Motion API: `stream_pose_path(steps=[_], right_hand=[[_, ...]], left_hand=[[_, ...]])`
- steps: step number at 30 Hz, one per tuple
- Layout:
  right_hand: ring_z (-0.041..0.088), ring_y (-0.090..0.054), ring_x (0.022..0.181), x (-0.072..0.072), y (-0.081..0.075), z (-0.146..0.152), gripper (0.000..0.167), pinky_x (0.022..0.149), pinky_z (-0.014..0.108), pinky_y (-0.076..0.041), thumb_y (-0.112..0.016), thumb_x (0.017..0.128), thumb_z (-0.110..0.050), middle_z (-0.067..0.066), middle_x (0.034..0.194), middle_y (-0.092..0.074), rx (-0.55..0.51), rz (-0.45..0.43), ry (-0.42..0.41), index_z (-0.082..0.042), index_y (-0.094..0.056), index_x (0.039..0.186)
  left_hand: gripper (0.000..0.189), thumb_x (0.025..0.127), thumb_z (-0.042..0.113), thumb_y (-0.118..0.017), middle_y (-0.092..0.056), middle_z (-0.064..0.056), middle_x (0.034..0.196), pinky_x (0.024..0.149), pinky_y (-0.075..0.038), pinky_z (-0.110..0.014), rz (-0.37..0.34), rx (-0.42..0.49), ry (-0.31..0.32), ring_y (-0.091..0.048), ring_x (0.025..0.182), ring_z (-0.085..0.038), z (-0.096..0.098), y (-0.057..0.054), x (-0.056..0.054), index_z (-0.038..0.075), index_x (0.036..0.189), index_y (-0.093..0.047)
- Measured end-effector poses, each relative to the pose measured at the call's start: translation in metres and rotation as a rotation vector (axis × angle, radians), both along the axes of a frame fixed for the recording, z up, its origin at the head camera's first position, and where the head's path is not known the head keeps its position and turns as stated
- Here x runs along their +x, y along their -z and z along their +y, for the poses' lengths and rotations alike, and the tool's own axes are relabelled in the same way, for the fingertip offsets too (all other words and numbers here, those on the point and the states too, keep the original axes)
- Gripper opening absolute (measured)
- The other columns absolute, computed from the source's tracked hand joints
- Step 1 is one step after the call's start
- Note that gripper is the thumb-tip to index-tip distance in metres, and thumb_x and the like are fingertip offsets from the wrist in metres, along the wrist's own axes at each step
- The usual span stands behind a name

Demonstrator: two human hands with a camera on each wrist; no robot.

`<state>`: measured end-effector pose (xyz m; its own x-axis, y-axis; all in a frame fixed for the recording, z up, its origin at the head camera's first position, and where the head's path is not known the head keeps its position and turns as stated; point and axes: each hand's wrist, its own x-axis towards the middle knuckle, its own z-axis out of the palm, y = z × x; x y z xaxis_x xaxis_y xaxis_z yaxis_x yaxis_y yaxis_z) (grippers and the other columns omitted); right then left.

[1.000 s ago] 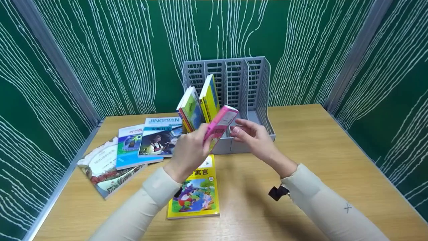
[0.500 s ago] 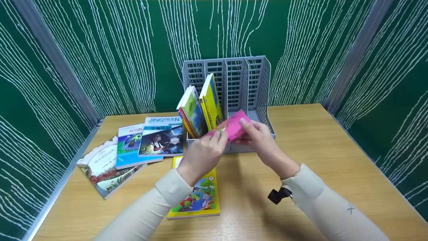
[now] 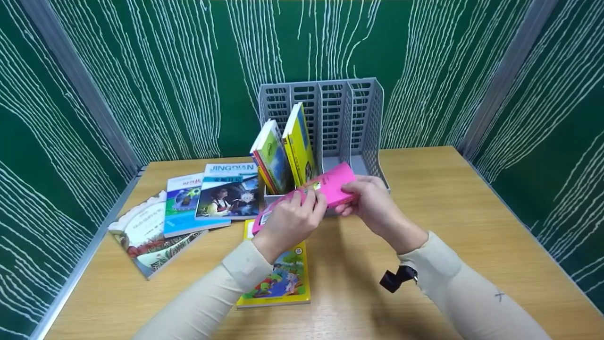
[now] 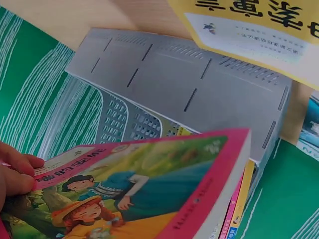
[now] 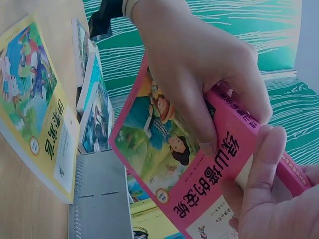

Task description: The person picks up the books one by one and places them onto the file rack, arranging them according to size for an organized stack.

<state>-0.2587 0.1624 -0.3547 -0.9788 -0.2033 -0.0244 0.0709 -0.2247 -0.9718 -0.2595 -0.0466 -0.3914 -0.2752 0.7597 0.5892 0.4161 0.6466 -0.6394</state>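
Both hands hold a pink storybook (image 3: 337,184) in front of the rack, its pink back cover facing up in the head view. My left hand (image 3: 292,215) grips it along the middle, fingers over the back cover. At the right end, my right hand (image 3: 377,203) pinches it with the thumb on top. In the right wrist view the illustrated front cover (image 5: 154,122) shows, with the left hand (image 5: 199,64) curled over the spine. Under the left forearm a yellow book (image 3: 288,288) lies flat on the table, partly hidden.
A grey file rack (image 3: 380,137) with several slots stands at the back. Green-covered books (image 3: 276,153) and yellow books (image 3: 299,151) lean in its left slots. Left of it, overlapping books lie flat: a JINGDIAN book (image 3: 229,193), a blue one (image 3: 186,226) and a pale one (image 3: 146,231).
The pink storybook has turned from a steep tilt to back cover up, and has come slightly lower. The right hand, earlier beside it with nothing gripped, has taken hold of its right end.
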Motion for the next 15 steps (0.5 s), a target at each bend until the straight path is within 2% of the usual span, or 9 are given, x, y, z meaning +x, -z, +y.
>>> stream_pose_path(steps=[5, 9, 12, 15], right_hand=[[0.008, -0.066, 0.052, -0.002, 0.002, 0.003, 0.017, 0.052, 0.019, -0.056, -0.044, 0.103, 0.001, 0.003, 0.068, -0.074, 0.003, 0.01, 0.03, 0.006, -0.059, 0.108], [0.009, -0.065, 0.05, -0.003, 0.0, 0.013, 0.019, 0.049, 0.02, -0.055, -0.046, 0.102, 0.002, 0.004, 0.069, -0.075, 0.013, 0.021, 0.069, 0.008, -0.06, 0.114], [0.009, -0.065, 0.049, -0.004, -0.004, 0.025, 0.022, 0.047, 0.019, -0.054, -0.047, 0.102, 0.003, 0.005, 0.069, -0.076, 0.009, 0.031, 0.112, 0.009, -0.06, 0.118], [0.009, -0.064, 0.047, -0.006, -0.008, 0.037, 0.022, 0.045, 0.019, -0.052, -0.047, 0.1, 0.006, 0.005, 0.068, -0.075, -0.003, 0.055, 0.153, 0.008, -0.062, 0.116]], left_hand=[[0.033, 0.104, 0.036, -0.076, -0.083, -0.008, 0.119, 0.064, -0.065, -0.026, -0.071, 0.038, -0.057, -0.084, 0.094, -0.022, 0.003, -0.001, 0.004, 0.012, 0.127, -0.076], [0.043, 0.104, 0.039, -0.073, -0.08, -0.012, 0.129, 0.067, -0.067, -0.03, -0.181, 0.075, -0.096, -0.083, 0.105, -0.026, -0.001, -0.001, 0.008, 0.01, 0.136, -0.072], [0.051, 0.104, 0.046, -0.072, -0.079, -0.011, 0.132, 0.073, -0.068, -0.032, -0.25, 0.1, -0.095, -0.081, 0.11, -0.028, -0.01, 0.0, 0.009, 0.009, 0.139, -0.07], [0.058, 0.103, 0.054, -0.069, -0.079, -0.011, 0.131, 0.078, -0.068, -0.032, -0.28, 0.103, -0.09, -0.081, 0.111, -0.028, -0.02, 0.004, 0.008, 0.009, 0.139, -0.07]])
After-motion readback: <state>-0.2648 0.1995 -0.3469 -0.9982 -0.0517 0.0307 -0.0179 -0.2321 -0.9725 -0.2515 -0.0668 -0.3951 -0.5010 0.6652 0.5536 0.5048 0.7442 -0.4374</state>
